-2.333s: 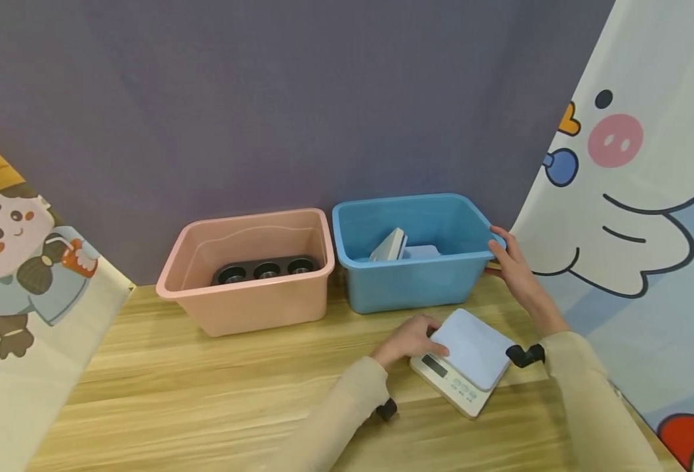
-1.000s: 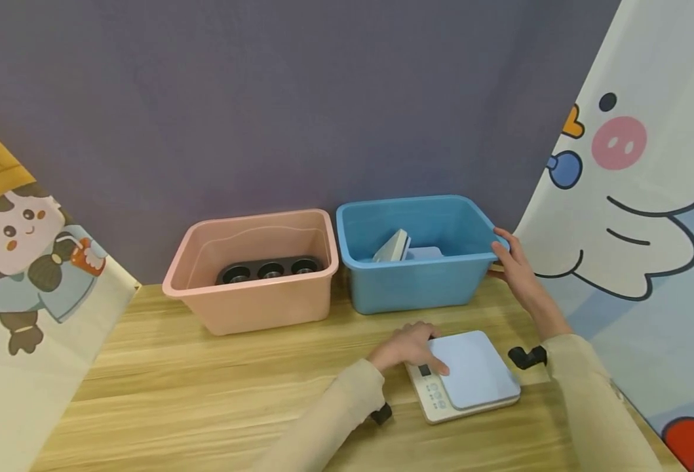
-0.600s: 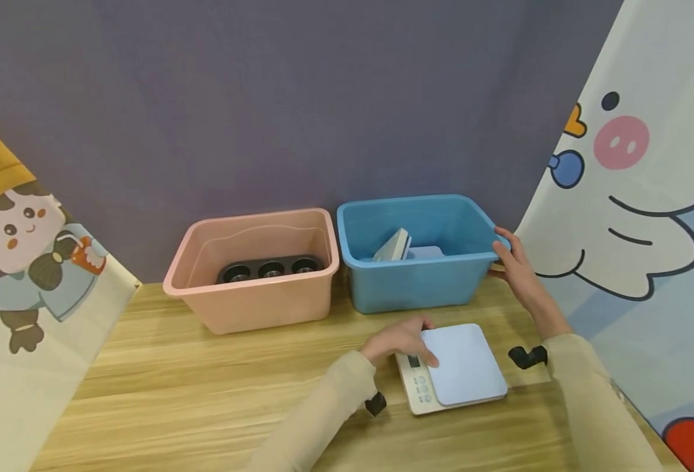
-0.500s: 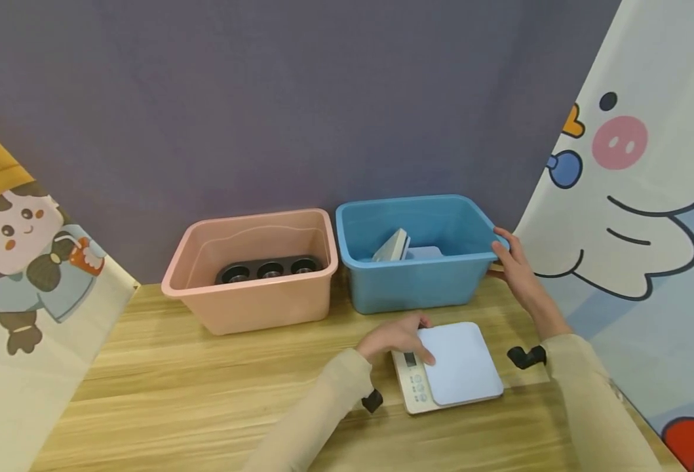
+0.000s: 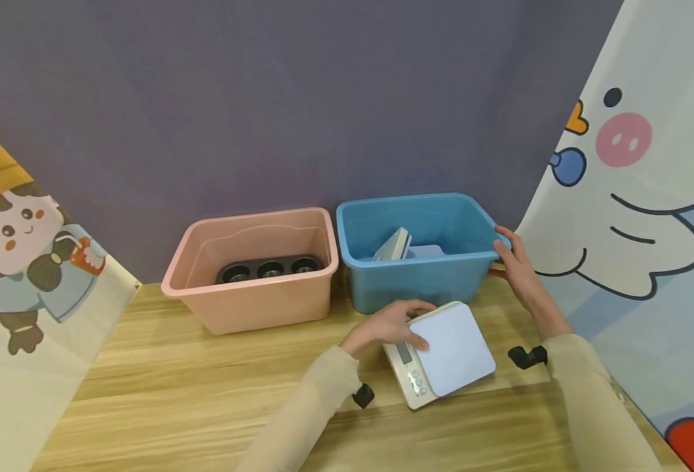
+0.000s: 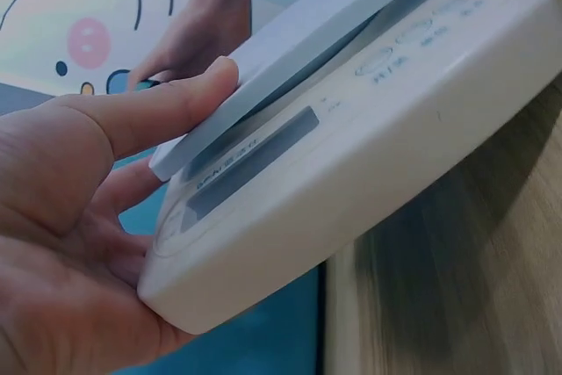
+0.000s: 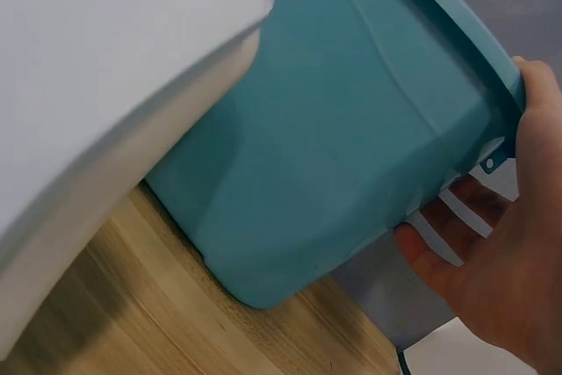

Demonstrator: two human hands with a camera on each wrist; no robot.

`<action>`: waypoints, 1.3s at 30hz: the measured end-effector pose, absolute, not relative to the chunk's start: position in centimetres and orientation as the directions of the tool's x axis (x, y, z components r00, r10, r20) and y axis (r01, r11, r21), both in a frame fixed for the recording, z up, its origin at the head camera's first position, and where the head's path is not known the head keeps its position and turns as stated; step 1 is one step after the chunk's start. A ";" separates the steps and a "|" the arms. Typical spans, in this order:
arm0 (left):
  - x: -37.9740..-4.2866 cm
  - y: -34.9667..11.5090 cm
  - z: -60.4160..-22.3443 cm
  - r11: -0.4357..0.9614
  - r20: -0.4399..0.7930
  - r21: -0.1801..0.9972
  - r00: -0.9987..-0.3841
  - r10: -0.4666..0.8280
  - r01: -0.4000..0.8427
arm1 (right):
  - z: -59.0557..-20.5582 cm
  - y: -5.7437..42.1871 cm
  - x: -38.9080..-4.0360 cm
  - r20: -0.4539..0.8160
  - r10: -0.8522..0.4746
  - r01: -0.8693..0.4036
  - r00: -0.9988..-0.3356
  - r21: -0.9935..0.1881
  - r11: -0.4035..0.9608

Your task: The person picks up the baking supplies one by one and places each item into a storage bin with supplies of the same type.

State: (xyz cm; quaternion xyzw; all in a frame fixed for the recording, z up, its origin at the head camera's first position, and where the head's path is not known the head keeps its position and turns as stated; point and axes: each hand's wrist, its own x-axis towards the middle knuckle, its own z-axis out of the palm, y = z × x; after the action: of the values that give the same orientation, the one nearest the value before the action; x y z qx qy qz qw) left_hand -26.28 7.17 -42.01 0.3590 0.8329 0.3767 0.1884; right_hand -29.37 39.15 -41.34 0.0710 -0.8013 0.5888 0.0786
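My left hand (image 5: 385, 324) grips a white kitchen scale (image 5: 455, 344) by its far left corner, thumb on the pale platform and fingers under the body. In the left wrist view the scale (image 6: 351, 155) is tilted, with its display and buttons facing up and a shadow on the table below. My right hand (image 5: 523, 278) holds the right end of the blue bin (image 5: 417, 285), thumb on the rim; in the right wrist view its fingers (image 7: 430, 256) are by the outer wall. In this bin lie a tilted white block-like thing (image 5: 392, 246) and a flat pale one (image 5: 426, 251).
Left of the blue bin stands a pink bin (image 5: 258, 308) holding a dark muffin tin (image 5: 270, 268). Both bins stand on a wood-grain table (image 5: 205, 393) before a grey back wall (image 5: 252, 105). Printed cartoon panels (image 5: 630, 216) flank the table.
The left hand has turned the scale and shifted it left, then lifted and tilted it toward the blue bin. The right hand has stayed on the bin's rim.
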 end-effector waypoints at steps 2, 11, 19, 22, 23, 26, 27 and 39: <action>-26.3 7.0 -41.8 0.430 -0.014 0.778 -0.672 0.740 0.457 | -41.3 39.2 -29.4 0.212 -0.020 -0.208 -0.977 -0.932 0.295; -26.0 6.4 -39.6 0.373 0.091 0.806 -0.719 0.689 0.459 | -41.2 39.1 -29.1 0.212 -0.006 -0.205 -0.977 -0.934 0.294; -25.9 5.7 -37.0 0.308 0.175 0.838 -0.756 0.630 0.450 | -41.2 39.1 -29.2 0.211 -0.002 -0.203 -0.977 -0.938 0.280; -25.9 5.5 -36.1 0.296 0.194 0.843 -0.768 0.611 0.448 | -41.2 39.1 -29.2 0.206 0.003 -0.196 -0.979 -0.937 0.289; -25.9 5.5 -35.9 0.289 0.200 0.847 -0.771 0.605 0.446 | -41.2 39.1 -29.2 0.202 0.004 -0.192 -0.979 -0.937 0.292; -25.9 5.4 -35.0 0.268 0.214 0.859 -0.782 0.585 0.435 | -41.2 39.1 -29.3 0.187 0.000 -0.179 -0.982 -0.938 0.296; -26.0 5.4 -34.7 0.264 0.219 0.861 -0.785 0.579 0.434 | -41.2 39.1 -29.3 0.180 -0.002 -0.173 -0.984 -0.939 0.296; -26.7 6.2 -31.3 0.240 0.290 0.857 -0.812 0.506 0.456 | -41.5 39.0 -29.3 0.223 -0.013 -0.219 -0.975 -0.941 0.258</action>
State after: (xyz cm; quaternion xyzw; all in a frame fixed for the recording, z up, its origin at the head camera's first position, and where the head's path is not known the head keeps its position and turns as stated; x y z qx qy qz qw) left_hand -26.66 6.19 -31.27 0.3056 0.7871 0.5353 0.0236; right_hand -29.34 39.05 -41.51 0.0734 -0.7885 0.6047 0.0850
